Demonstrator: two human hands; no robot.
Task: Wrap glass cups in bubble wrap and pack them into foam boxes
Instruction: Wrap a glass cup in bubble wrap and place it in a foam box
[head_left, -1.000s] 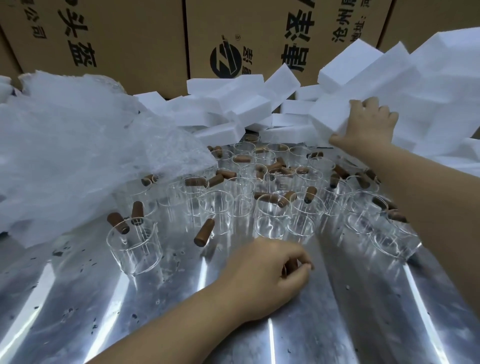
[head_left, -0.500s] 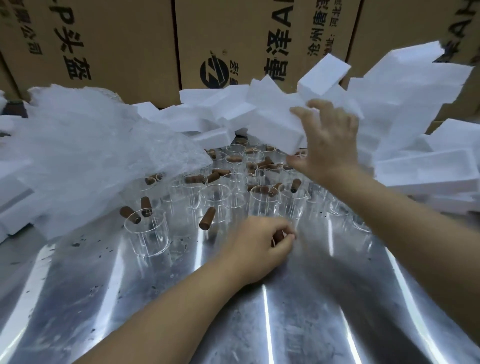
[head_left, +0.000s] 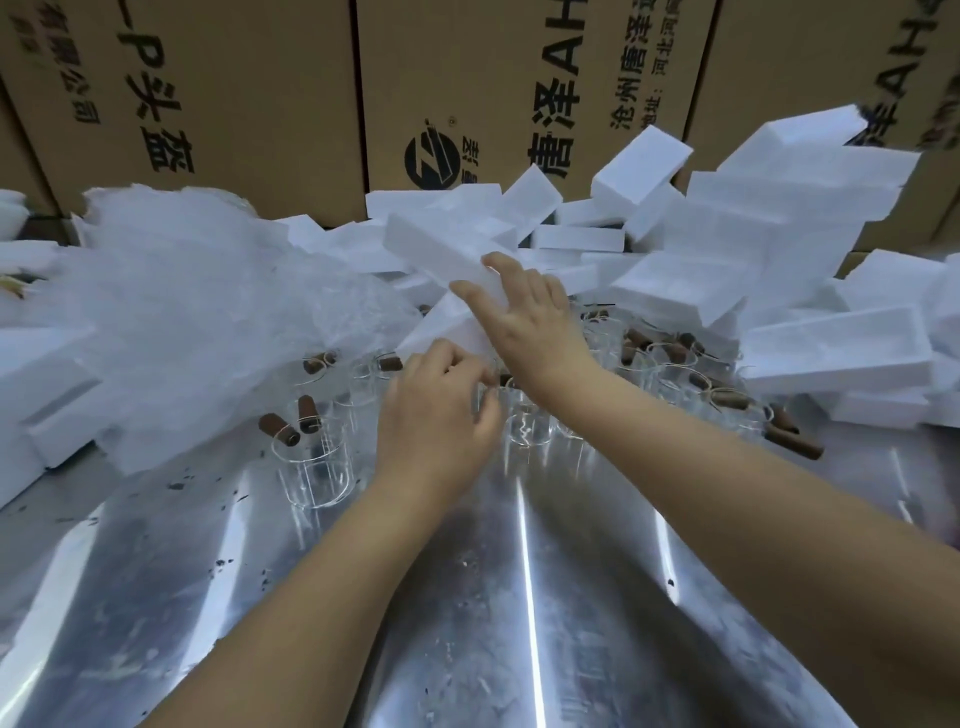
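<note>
Nearer now, right hand grips foam box; left hand curled, hold unclear; cartons read "唐泽 AH".

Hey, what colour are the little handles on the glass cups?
Brown; the handles show best in the head view.

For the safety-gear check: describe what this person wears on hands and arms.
Nothing worn shows. The left hand and right hand are bare, without gloves, rings or tape. The left forearm and right forearm are bare to the frame edge: no sleeves, watch or wristband.
</note>
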